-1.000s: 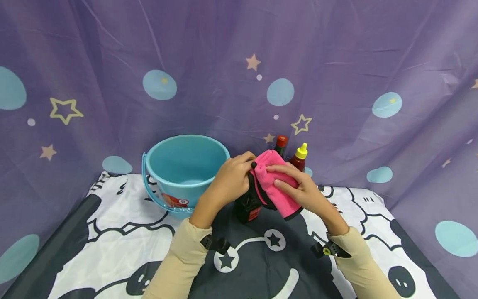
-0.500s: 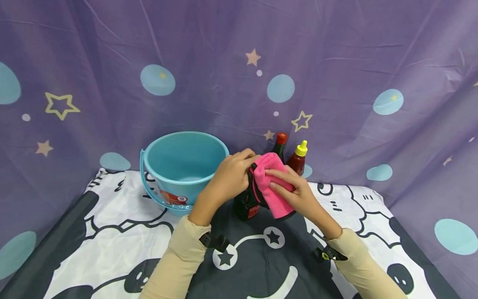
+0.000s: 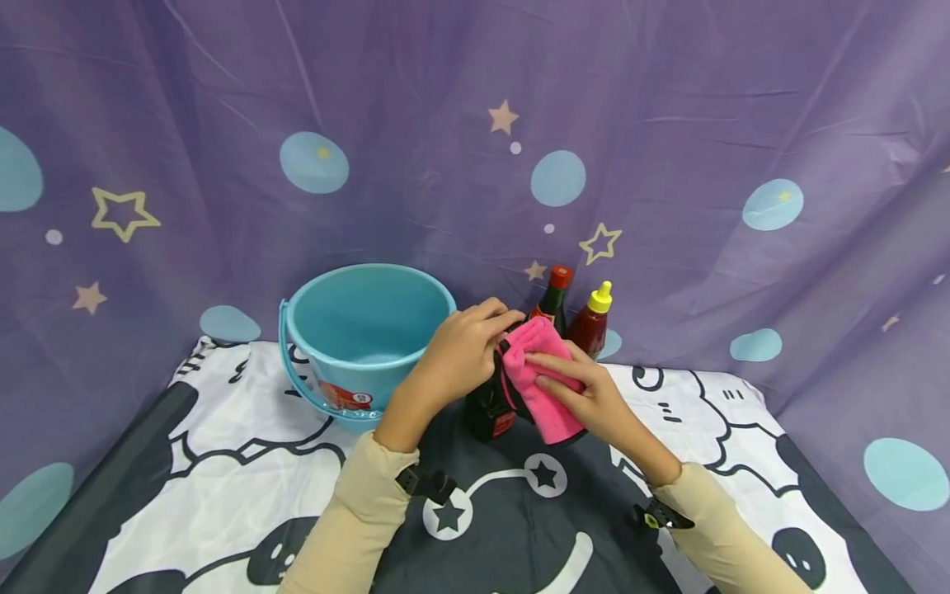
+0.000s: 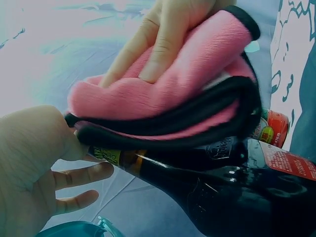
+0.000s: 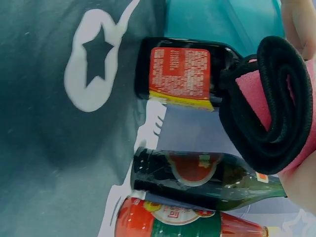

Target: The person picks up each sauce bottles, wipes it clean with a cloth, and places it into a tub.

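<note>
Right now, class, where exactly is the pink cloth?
In the head view, the pink cloth is in the right hand, at the neck of the dark bottle, right of the blue bucket.

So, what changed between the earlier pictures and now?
The right hand and pink cloth moved slightly down, uncovering more of the red-capped bottle behind. Nothing was let go. The left hand stayed at the neck of the dark bottle; the bucket and yellow-capped bottle stayed put.

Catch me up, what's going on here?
A person's left hand holds a dark bottle near its top, while the right hand holds a folded pink cloth at the bottle's neck. A blue bucket stands to the left. A red-capped bottle and a yellow-capped bottle stand beyond the cloth, untouched.
</note>
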